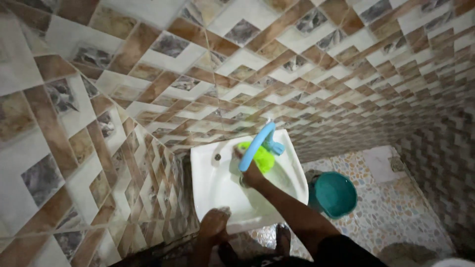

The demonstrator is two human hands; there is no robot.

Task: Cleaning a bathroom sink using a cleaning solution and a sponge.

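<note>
Down at the front rim of the white wash basin (208,188), the left hand (213,225) rests with its fingers curled over the edge, closed on the rim itself and carrying nothing else. Ahead of it and a little to its right, the right hand (252,170) reaches deep into the bowl, wrapped around the lower end of a blue brush handle (257,146). That handle runs away from the hand, up and slightly rightward toward the back of the basin — its long axis roughly in line with the forearm. Just beside the right hand, touching the handle, sits a bright green scrubbing head (262,157), pressed near the back of the bowl; whether it is fixed to the handle or separate I cannot tell. So the two hands are well apart, and the right one is the nearer to the brush. Beyond the right hand, off the basin's far side, a teal bucket (336,195) stands on the pebble-patterned floor (391,217). Brown and white tiled walls (148,89) surround the basin.
</note>
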